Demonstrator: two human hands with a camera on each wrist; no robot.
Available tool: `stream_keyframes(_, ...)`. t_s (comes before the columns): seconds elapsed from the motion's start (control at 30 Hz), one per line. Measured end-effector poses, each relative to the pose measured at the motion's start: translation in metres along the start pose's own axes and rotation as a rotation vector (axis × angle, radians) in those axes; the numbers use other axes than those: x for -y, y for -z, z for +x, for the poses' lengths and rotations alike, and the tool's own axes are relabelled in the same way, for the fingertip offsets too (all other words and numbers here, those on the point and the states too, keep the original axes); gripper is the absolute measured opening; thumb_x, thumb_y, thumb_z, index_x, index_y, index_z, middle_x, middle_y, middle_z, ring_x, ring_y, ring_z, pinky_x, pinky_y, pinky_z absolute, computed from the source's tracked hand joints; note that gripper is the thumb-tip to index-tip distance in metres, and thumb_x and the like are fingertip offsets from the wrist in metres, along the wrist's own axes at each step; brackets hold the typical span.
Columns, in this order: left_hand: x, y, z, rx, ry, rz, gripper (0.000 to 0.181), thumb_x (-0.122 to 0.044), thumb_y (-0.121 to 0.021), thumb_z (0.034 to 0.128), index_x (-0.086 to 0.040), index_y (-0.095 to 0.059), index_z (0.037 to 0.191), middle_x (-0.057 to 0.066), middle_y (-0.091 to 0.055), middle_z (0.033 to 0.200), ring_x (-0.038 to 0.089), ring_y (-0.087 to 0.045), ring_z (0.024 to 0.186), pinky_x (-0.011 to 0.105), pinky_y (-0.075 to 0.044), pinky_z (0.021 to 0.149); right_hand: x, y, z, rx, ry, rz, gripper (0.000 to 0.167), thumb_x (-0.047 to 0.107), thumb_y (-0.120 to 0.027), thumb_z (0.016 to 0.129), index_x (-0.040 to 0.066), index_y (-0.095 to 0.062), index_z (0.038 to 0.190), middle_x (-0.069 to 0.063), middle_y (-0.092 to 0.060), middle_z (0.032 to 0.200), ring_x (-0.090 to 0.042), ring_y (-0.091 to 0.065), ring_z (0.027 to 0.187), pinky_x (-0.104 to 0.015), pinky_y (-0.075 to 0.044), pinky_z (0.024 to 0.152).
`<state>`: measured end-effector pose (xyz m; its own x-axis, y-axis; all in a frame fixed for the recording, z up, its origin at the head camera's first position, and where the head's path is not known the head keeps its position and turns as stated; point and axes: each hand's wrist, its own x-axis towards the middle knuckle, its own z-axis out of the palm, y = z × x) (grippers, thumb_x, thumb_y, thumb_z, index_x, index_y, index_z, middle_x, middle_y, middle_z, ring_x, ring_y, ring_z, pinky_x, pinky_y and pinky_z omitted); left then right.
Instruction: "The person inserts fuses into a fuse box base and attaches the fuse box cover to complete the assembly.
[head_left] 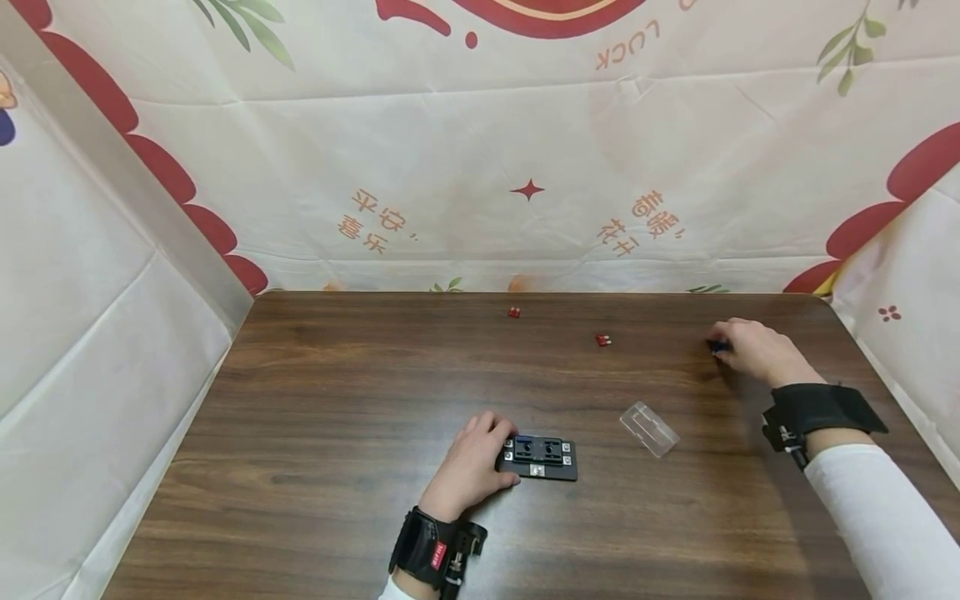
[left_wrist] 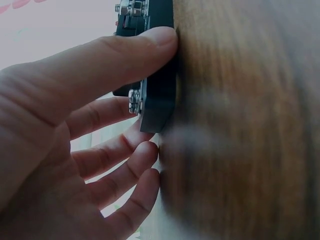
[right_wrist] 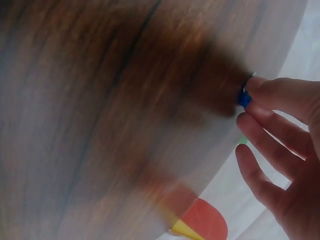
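My left hand (head_left: 471, 468) grips the left end of a black plate (head_left: 555, 472) with raised black parts and metal fittings, which lies on the table. In the left wrist view the thumb of the left hand (left_wrist: 100, 110) presses the plate's edge (left_wrist: 159, 100), its fingers around the far side. Out at the table's right rear, my right hand (head_left: 761, 350) pinches a small dark blue piece (head_left: 720, 346). The right wrist view shows this blue piece (right_wrist: 244, 98) between thumb and forefinger of the right hand (right_wrist: 285, 130), partly covered by them.
Two small red pieces, one (head_left: 514, 312) near the table's back edge and one (head_left: 603, 340) farther right and nearer, lie on the brown table (head_left: 315, 433). A clear plastic case (head_left: 649, 429) lies between the hands. Printed white cloth (head_left: 450, 150) hangs behind the table.
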<state>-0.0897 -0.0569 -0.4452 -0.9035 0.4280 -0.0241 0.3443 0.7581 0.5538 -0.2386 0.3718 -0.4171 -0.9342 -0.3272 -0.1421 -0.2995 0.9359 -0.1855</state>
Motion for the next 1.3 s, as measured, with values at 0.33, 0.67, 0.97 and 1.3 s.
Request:
stream_keyframes(0.33, -0.001, 0.002, 0.000, -0.004, 0.002, 0.004, 0.050, -0.022, -0.086, 0.0704, -0.011, -0.062, 0.114, 0.002, -0.055, 0.111, 0.017, -0.048, 0.098, 0.034, -0.041, 0.085, -0.003, 0.000, 0.000, -0.017, 0.000, 0.008, 0.021, -0.001, -0.073, 0.078, -0.004, -0.065, 0.097, -0.016, -0.061, 0.088, -0.038, -0.059, 0.085, -0.059, -0.044, 0.069)
stream_keyframes(0.67, 0.002, -0.003, -0.001, -0.018, -0.013, 0.013, 0.051, -0.021, -0.087, 0.0700, -0.010, -0.063, 0.113, 0.002, -0.055, 0.110, 0.017, -0.048, 0.098, 0.034, -0.041, 0.087, 0.002, 0.004, -0.007, -0.060, 0.074, -0.025, 0.012, 0.000, -0.074, 0.078, 0.004, -0.067, 0.087, -0.007, -0.059, 0.082, -0.029, -0.058, 0.077, -0.053, -0.045, 0.064)
stream_keyframes(0.97, 0.006, -0.007, -0.003, -0.036, -0.030, 0.019, 0.050, -0.021, -0.087, 0.0701, -0.010, -0.063, 0.113, 0.003, -0.055, 0.110, 0.018, -0.048, 0.098, 0.035, -0.041, 0.086, 0.006, 0.005, -0.010, -0.045, 0.080, -0.053, 0.010, 0.000, -0.074, 0.079, 0.008, -0.069, 0.082, -0.005, -0.062, 0.079, -0.026, -0.058, 0.073, -0.051, -0.046, 0.063)
stream_keyframes(1.3, 0.012, -0.014, -0.004, -0.049, -0.052, 0.043, 0.050, -0.022, -0.086, 0.0712, -0.010, -0.062, 0.113, 0.003, -0.055, 0.111, 0.019, -0.048, 0.098, 0.035, -0.041, 0.087, 0.018, 0.004, -0.016, -0.032, 0.101, -0.044, 0.005, 0.003, -0.075, 0.079, 0.004, -0.073, 0.083, -0.007, -0.068, 0.080, -0.025, -0.063, 0.073, -0.050, -0.048, 0.064)
